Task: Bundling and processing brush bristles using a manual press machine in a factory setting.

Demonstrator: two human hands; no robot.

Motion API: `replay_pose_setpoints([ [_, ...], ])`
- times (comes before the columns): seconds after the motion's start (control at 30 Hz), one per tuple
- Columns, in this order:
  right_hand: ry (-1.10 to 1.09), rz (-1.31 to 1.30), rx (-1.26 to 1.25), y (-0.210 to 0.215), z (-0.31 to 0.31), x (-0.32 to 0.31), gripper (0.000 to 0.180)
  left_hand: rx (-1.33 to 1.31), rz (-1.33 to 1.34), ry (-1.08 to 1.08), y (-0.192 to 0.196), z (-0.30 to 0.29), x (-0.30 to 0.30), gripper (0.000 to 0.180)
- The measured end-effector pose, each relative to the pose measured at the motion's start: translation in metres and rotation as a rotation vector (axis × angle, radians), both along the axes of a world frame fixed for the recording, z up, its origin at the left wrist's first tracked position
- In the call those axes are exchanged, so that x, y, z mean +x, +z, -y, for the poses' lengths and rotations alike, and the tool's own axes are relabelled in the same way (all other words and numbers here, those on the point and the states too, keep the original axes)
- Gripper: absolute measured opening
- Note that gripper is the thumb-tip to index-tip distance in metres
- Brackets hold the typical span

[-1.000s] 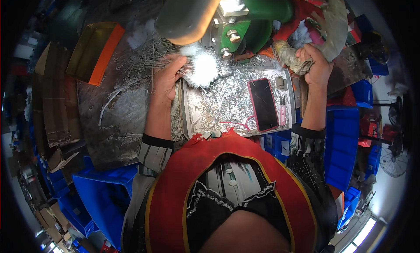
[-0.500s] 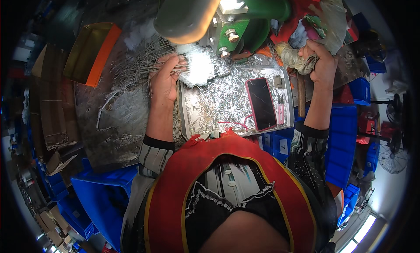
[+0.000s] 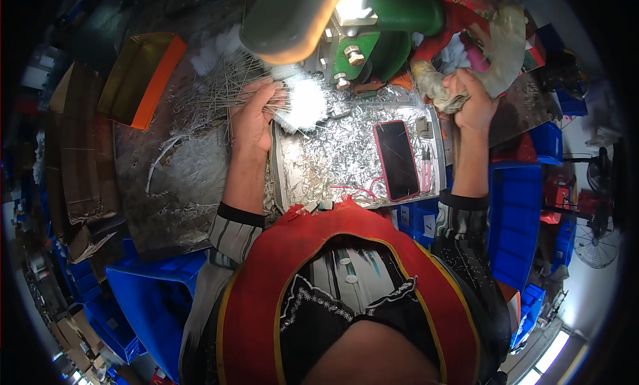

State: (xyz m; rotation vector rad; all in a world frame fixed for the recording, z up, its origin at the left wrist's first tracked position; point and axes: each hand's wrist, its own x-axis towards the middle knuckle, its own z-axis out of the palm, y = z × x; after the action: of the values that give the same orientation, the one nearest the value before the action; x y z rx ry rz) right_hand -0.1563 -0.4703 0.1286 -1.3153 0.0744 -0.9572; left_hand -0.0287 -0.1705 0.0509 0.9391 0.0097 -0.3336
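Change: since a second ago the left hand (image 3: 256,115) has closed tighter round the wire bundle (image 3: 226,92) and sits slightly farther from the body; the right hand (image 3: 469,99) stays up at the lever.
Left grip: closed on a white bristle brush (image 3: 303,105), fingers curled over its near end.
Right grip: wrapped shut on the cloth-wound lever handle (image 3: 439,89) at the far right.
Brush position: on the far left corner of the metal tray (image 3: 333,165), directly under the green press (image 3: 383,29).
Key relation: the brush lies just right of the left hand, its long axis running left to right toward the press; the left hand is far nearer to it than the right.
Around: a phone (image 3: 397,160) lies on the tray's right side; loose wires spread across the counter (image 3: 173,185) on the left, beside an orange bin (image 3: 140,75).
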Motion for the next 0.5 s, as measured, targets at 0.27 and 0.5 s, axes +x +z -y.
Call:
replay_pose_setpoints([
  [0.27,-0.022,-0.449,0.027,0.050,0.009,-0.007,0.017,-0.009,-0.044,0.095,0.000,0.003,-0.004,0.017],
  [0.5,0.016,-0.492,-0.004,0.057,0.009,-0.007,0.019,-0.012,-0.056,0.127,-0.002,0.006,-0.002,0.017],
])
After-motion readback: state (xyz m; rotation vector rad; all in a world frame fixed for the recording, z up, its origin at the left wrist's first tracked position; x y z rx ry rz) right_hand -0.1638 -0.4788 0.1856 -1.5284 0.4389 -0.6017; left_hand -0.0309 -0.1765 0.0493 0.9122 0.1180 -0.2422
